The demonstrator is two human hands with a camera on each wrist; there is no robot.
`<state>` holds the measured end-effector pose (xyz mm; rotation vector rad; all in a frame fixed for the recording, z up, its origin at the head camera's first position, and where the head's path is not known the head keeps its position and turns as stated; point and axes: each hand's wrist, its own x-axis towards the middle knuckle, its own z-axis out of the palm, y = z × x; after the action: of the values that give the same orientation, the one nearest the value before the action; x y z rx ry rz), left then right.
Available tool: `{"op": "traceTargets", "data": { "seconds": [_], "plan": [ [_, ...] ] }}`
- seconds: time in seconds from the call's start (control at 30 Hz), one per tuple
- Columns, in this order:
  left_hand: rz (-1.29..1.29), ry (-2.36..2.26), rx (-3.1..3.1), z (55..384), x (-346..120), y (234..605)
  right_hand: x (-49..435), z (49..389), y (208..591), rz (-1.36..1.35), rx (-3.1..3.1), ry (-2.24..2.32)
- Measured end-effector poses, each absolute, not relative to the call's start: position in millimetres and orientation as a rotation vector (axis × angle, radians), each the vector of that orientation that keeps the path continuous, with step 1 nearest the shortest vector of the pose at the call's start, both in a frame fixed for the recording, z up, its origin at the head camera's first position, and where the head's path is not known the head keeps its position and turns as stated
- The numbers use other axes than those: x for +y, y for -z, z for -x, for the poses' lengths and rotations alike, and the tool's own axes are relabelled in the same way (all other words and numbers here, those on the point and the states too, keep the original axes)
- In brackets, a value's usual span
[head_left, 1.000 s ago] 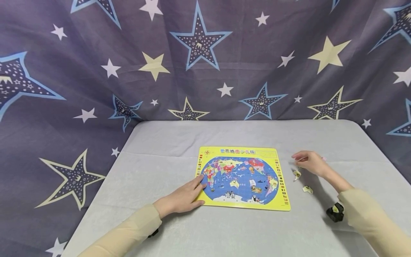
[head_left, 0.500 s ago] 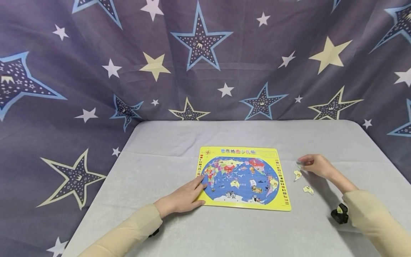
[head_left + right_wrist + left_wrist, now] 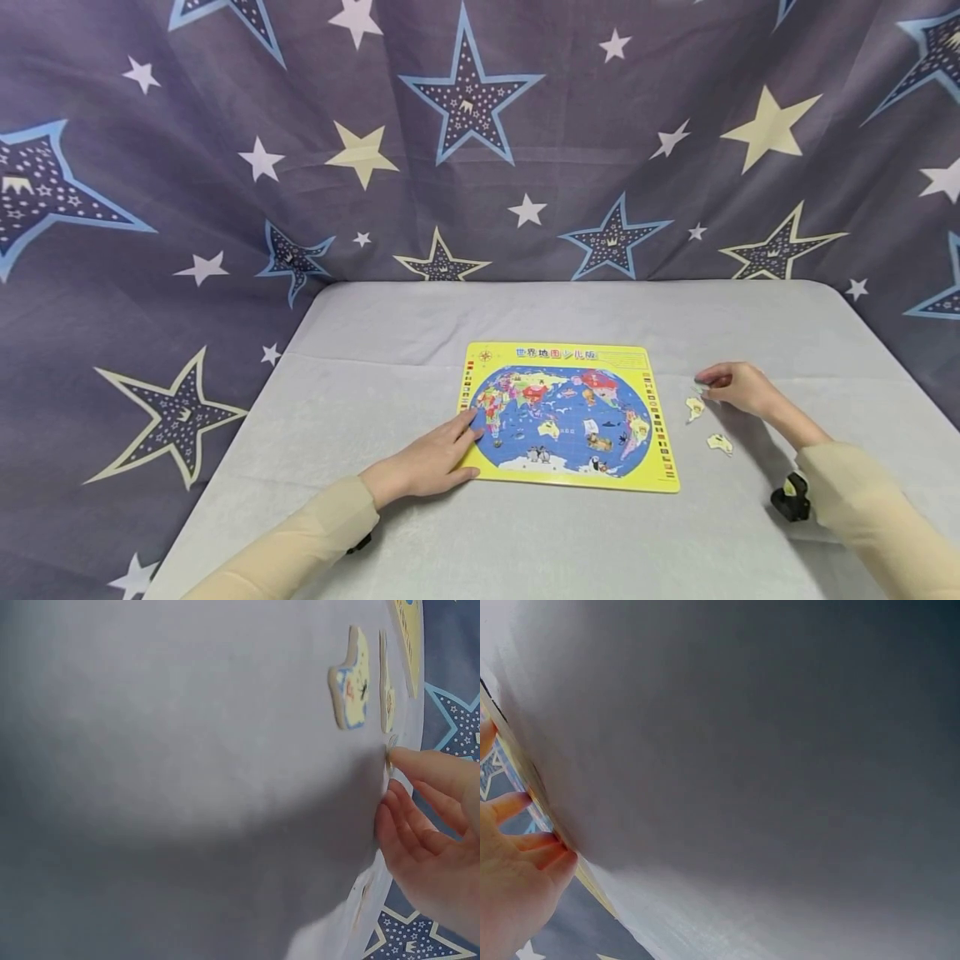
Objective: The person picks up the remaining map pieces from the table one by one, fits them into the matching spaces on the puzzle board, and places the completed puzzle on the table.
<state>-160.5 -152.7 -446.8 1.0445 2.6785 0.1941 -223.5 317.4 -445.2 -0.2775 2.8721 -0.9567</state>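
A yellow-bordered world map puzzle board (image 3: 570, 480) lies flat near the table's middle. My left hand (image 3: 429, 461) rests on its lower left corner with extended fingers, the thumb along the front edge. To the right of the board, my right hand (image 3: 744, 390) pinches a small puzzle piece (image 3: 391, 742) at the table surface, mostly covered by the fingertips. Just in front of that hand lie two cream puzzle pieces: one narrow piece (image 3: 694, 409) and one wider piece (image 3: 720, 444). Behind the right fingers, the right wrist view shows another thin piece (image 3: 362, 898).
A grey cloth (image 3: 360, 333) covers the table. Dark curtains (image 3: 300, 108) with star prints hang behind and along the sides. Black wrist gear (image 3: 792, 498) sits under the right sleeve.
My right hand has shifted slightly to the right and lowered, its fingertips closing on the small piece. During the last half second it has barely moved. The left hand and board stay put.
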Motion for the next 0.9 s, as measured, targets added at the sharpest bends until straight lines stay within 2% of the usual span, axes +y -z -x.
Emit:
{"op": "traceTargets", "data": {
  "seconds": [0.9],
  "plan": [
    [-1.038, -0.190, 2.675, 160.6, -153.3, 448.2, 317.3, 225.0, 450.7, 0.201, 2.839, 0.984]
  ]
}}
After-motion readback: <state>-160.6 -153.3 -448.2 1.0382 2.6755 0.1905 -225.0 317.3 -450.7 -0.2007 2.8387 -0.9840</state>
